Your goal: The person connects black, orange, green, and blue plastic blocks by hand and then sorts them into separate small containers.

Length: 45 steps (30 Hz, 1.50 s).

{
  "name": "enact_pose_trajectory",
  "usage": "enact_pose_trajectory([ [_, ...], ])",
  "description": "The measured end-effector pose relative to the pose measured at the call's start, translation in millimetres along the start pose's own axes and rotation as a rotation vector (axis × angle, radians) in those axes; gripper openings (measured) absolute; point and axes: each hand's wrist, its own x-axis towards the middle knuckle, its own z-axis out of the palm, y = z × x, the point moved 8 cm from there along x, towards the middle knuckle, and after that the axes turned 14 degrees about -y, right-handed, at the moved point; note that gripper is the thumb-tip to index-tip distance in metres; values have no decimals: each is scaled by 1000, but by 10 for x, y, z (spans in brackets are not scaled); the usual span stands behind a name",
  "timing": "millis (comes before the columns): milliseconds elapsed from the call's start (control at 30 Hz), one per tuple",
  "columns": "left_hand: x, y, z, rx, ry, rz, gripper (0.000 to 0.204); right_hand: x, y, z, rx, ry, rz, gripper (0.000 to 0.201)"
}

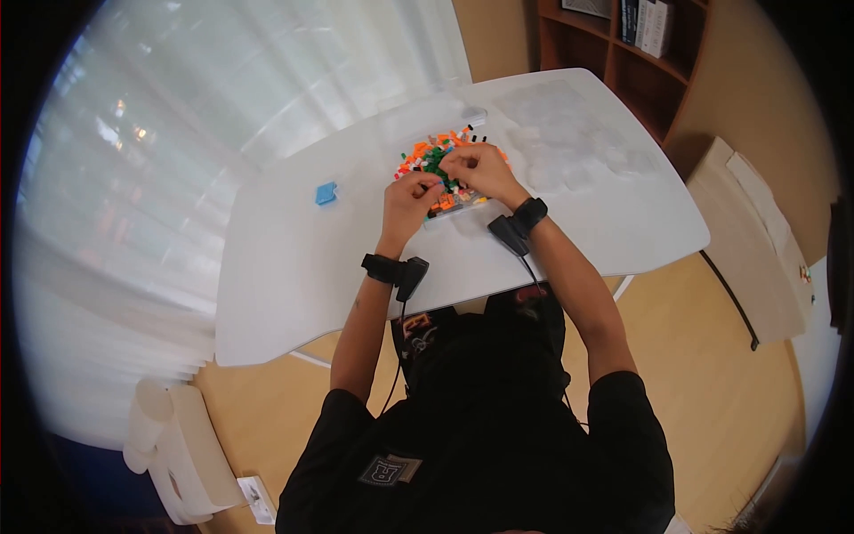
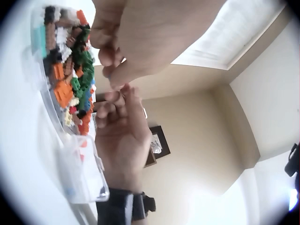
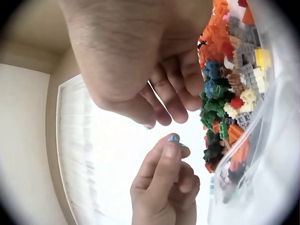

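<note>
My left hand [image 1: 407,209] pinches a small light-blue piece [image 3: 174,138] between thumb and forefinger, near the front left of a heap of small colored bricks [image 2: 65,91]. Above the heap is my right hand [image 1: 487,171], its fingers loosely bent; the right wrist view shows nothing between thumb and fingers. The two hands face each other a short distance apart. Orange, green, grey, white and brown bricks fill a clear tray [image 1: 455,214]. To the left, a larger light-blue object [image 1: 326,193] lies alone on the white table [image 1: 285,267].
Clear plastic packaging [image 1: 569,133] covers the table's back right. Beside the bricks in the left wrist view is a clear plastic container [image 2: 84,173]. A wooden bookshelf [image 1: 649,89] stands behind the table, and a sheer curtain [image 1: 222,89] hangs at the left.
</note>
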Motion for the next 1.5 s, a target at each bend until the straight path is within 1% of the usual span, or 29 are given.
enact_pose_trajectory([
  [33, -26, -93, -93, -110, 58, -92, 15, 18, 12, 93, 7, -88, 9, 13],
  [67, -31, -119, -120, -153, 84, -21, 18, 35, 29, 193, 14, -175, 20, 10],
  [100, -37, -158, -120, -153, 90, -26, 18, 32, 40, 224, 16, -183, 20, 10],
  [167, -87, -161, -128, -165, 149, 16, 17, -25, -43, 318, 145, -244, 66, 7],
  [200, -106, -189, -124, -172, 155, 7, 17, -30, -19, 338, 145, -252, 75, 7],
  [267, -94, -167, -122, -174, 133, 25, 17, -18, 39, 335, 187, -242, 101, 6],
  [400, -96, -207, -113, -253, 146, 46, 17, -2, 110, 360, 153, -258, 100, 8],
  [467, -90, -252, -101, -311, 107, -7, 17, 4, 76, 366, 215, -257, 61, 7],
  [600, -81, -224, -96, -350, 85, 24, 16, -4, 46, 358, 208, -246, 100, 8],
  [667, -85, -189, -86, -408, 74, 20, 16, 12, 34, 363, 219, -226, 35, 6],
  [700, -91, -168, -92, -408, 75, 22, 16, 8, 51, 354, 218, -226, 34, 6],
  [767, -107, -182, -98, -417, 82, -33, 18, -21, -25, 347, 205, -218, 60, 6],
  [867, -115, -240, -114, -448, 93, -68, 20, 6, 48, 340, 168, -206, 45, 6],
  [1000, -95, -275, -100, -454, 77, -23, 21, 24, 165, 392, 242, -190, 10, 6],
  [1100, -82, -312, -78, -462, 64, -18, 20, 27, 194, 377, 187, -162, -27, 6],
  [1200, -81, -329, -117, -461, 92, -43, 19, 14, 139, 318, 121, -123, 25, 5],
  [1267, -85, -330, -139, -463, 123, -39, 18, -11, 39, 304, -37, -134, 21, 4],
  [1300, -86, -335, -144, -464, 124, -39, 18, -10, 27, 293, -38, -135, 22, 4],
  [1367, -92, -397, -153, -511, 131, -48, 18, 1, 6, 374, -42, -263, 37, 3],
  [1400, -109, -407, -145, -513, 130, -44, 18, -27, -24, 368, -46, -262, 37, 3],
  [1467, -76, -364, -206, -510, 166, 11, 17, -51, -315, 420, -229, -339, -121, 7],
  [1500, -53, -370, -243, -511, 176, 20, 17, -49, -391, 442, -238, -347, -129, 7],
])
